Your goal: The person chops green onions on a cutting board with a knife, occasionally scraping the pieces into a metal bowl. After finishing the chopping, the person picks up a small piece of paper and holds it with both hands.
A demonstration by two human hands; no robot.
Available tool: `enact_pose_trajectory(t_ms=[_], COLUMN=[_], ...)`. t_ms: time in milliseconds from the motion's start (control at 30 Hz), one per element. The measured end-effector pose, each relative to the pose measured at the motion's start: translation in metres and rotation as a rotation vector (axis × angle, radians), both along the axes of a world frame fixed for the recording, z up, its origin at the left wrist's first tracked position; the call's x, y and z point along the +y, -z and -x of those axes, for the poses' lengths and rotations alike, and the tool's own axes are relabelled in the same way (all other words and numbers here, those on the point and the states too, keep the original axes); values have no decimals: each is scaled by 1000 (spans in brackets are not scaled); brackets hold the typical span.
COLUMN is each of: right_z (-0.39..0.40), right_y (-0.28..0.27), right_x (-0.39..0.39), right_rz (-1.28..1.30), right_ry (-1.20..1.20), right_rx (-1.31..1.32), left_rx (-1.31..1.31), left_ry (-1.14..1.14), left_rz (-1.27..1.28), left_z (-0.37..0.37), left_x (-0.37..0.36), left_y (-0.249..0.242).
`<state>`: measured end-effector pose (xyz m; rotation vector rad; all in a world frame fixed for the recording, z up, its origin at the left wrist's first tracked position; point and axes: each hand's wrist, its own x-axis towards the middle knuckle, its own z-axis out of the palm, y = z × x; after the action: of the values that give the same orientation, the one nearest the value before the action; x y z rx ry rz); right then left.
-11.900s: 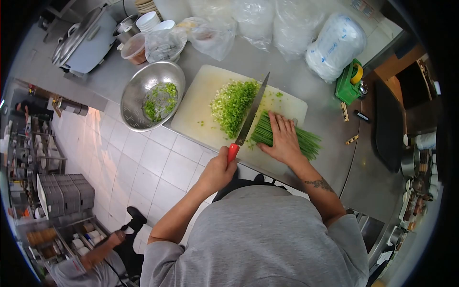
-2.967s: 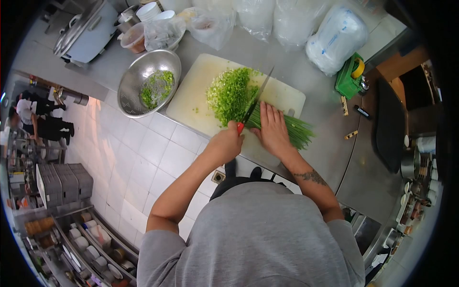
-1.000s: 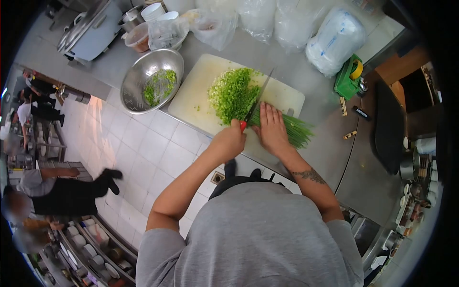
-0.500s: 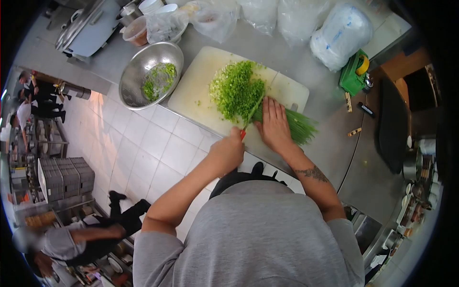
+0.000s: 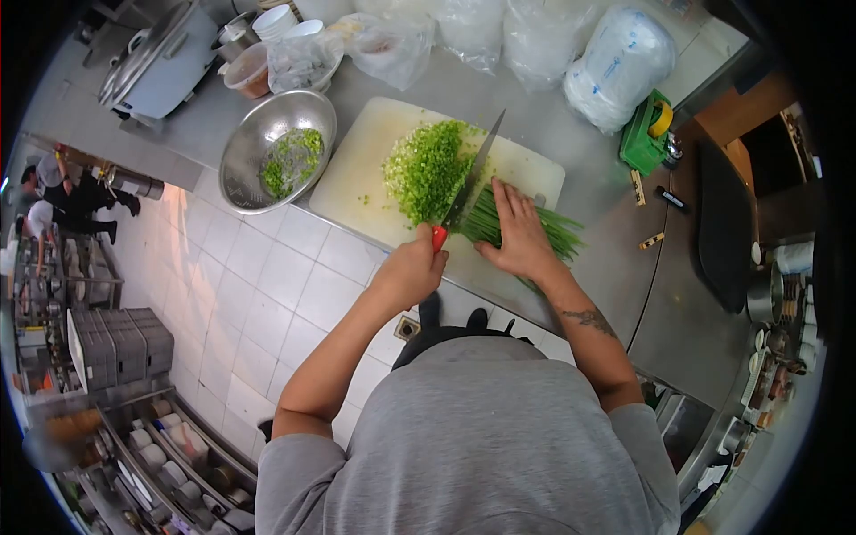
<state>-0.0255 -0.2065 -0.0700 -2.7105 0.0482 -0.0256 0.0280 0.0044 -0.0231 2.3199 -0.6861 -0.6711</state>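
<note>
My left hand (image 5: 407,270) is closed round the red handle of a knife (image 5: 475,172), whose blade points up and to the right. The blade lies between a heap of chopped green stalks (image 5: 421,169) and a bundle of long green stalks (image 5: 555,234). Over the bundle rests my right hand (image 5: 520,234), its fingers stretched out and pressing on the stalks. All of this is on a white cutting board (image 5: 352,183). Left of the board a metal colander (image 5: 239,160) holds some chopped greens.
Plastic bags (image 5: 392,49), a wrapped white bundle (image 5: 621,62) and a green tape dispenser (image 5: 644,138) line the counter's back. A lidded pot (image 5: 165,67) is at the upper left. Grey crates (image 5: 120,346) stand on the floor; people (image 5: 85,192) are at far left.
The knife blade has turned so its broad side shows, and the view has shifted slightly. A co-worker at the lower left has moved out of sight, leaving shelves of dishes visible.
</note>
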Motion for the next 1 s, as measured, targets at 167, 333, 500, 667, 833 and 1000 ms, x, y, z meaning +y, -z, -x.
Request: enact_pose_trajectory(t_ms=[167, 333, 500, 667, 833, 1000], right_z=[4, 3, -3, 3, 8, 7], right_y=[8, 15, 25, 11, 12, 21], right_x=[1, 5, 1, 7, 11, 10], right_rz=[37, 98, 106, 115, 117, 151], right_ry=[15, 26, -11, 21, 25, 18], right_rx=[-52, -118, -110, -137, -110, -136], left_rx=[-45, -36, -55, -60, -58, -38], left_ry=[-11, -21, -15, -11, -12, 12], left_rz=[-14, -14, -10, -18, -49, -94], left_z=[12, 15, 18, 21, 25, 31], left_x=[5, 5, 3, 4, 4, 6], left_y=[4, 3, 2, 3, -5, -9])
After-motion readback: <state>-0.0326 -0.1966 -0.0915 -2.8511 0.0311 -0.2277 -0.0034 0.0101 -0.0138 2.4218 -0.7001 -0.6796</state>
